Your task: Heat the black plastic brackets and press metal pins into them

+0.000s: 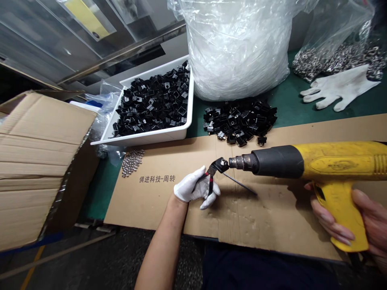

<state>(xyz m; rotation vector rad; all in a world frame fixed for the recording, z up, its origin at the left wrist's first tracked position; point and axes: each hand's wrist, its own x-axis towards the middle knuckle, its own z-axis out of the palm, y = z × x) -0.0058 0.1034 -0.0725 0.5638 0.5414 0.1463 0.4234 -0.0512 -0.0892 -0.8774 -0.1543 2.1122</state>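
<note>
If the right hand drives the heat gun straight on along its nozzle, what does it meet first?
Most likely the black part gripped in the pliers, right in front of the nozzle. Depth is unclear in this single view, so any gap is hard to judge.

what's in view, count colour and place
heat gun: one, yellow and black, right
pliers: one, black and red, centre
gripped part: one, black, in pliers
rod: one, grey, centre
worktop: one, green, beneath
cardboard sheet: one, brown, on worktop
metal bits: many, silver, left on sheet
tray: one, white, back left
parts: many, black, in tray and heaped
plastic bags: several, clear, back
bagged metal: many, silver, back right
loose glove: one, white, back right
box: one, brown, left
left hand: one, white-gloved, centre
right hand: one, bare, right
</note>
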